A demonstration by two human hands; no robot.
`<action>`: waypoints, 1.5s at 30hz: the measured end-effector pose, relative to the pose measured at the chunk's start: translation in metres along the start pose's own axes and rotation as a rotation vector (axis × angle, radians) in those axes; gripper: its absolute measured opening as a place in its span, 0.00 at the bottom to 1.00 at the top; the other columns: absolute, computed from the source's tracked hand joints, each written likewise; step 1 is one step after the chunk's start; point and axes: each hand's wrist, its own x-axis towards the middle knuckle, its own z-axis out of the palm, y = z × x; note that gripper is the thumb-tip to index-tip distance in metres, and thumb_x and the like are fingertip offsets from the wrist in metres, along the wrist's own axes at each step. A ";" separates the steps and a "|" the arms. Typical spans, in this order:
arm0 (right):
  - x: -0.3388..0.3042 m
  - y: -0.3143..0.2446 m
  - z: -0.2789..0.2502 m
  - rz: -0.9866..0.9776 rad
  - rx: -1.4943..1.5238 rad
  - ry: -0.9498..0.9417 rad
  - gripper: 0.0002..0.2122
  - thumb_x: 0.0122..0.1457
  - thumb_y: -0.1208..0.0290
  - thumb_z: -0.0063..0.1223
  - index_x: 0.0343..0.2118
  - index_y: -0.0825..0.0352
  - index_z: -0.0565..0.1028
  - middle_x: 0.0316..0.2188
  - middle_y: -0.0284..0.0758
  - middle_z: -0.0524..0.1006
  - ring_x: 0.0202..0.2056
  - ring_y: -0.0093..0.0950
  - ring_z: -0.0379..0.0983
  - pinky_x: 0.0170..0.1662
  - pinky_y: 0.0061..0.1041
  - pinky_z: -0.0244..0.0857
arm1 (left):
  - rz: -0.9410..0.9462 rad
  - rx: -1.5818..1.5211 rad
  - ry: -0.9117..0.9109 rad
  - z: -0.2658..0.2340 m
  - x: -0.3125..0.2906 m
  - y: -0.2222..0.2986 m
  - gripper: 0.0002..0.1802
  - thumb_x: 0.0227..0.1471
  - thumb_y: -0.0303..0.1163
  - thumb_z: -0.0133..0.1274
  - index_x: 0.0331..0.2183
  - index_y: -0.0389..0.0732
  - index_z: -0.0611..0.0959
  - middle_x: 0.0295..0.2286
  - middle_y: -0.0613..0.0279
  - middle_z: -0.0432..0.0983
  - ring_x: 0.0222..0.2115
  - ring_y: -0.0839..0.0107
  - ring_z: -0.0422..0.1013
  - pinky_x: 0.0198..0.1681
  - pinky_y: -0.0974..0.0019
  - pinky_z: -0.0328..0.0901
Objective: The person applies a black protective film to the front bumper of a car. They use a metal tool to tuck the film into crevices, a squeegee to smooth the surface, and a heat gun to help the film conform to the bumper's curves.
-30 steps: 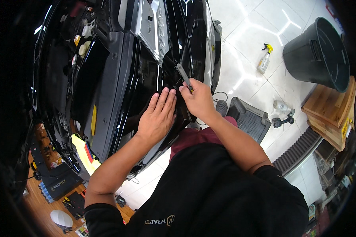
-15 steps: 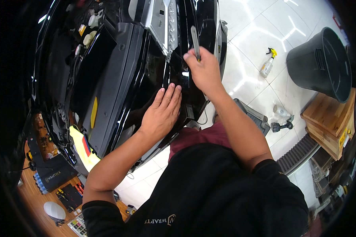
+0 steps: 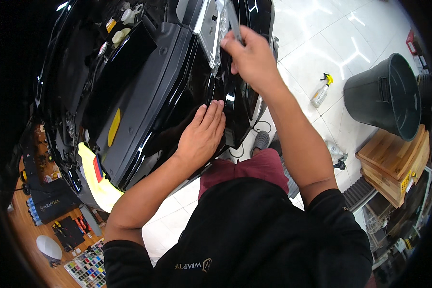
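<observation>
My left hand lies flat on the glossy black front panel of a car, fingers stretched out and together. Its fingertips rest just below the lower tip of the headlight. To the right of that lamp, my right hand is raised and closed round a slim silver utility knife. The handle sticks up out of the fist; the blade end is hidden by the fingers. Whether the knife touches the car I cannot tell.
Behind the front edge, the engine bay holds a yellow squeegee-like piece. On the tiled floor stand a spray bottle, a dark bucket and a wooden box. Tools and a colour swatch board lie at lower left.
My right hand with the knife has moved up, along the headlight's side. The left hand stays flat on the panel. The whole view has shifted slightly, and my shoe now shows.
</observation>
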 end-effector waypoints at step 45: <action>-0.269 0.020 -0.075 0.267 -0.700 -0.217 0.15 0.65 0.74 0.42 0.53 0.67 0.71 0.26 0.36 0.74 0.27 0.25 0.71 0.34 0.27 0.68 | -1.245 -0.863 1.323 0.021 -0.382 -0.063 0.15 0.63 0.33 0.53 0.45 0.32 0.75 0.40 0.55 0.77 0.40 0.72 0.72 0.47 0.69 0.66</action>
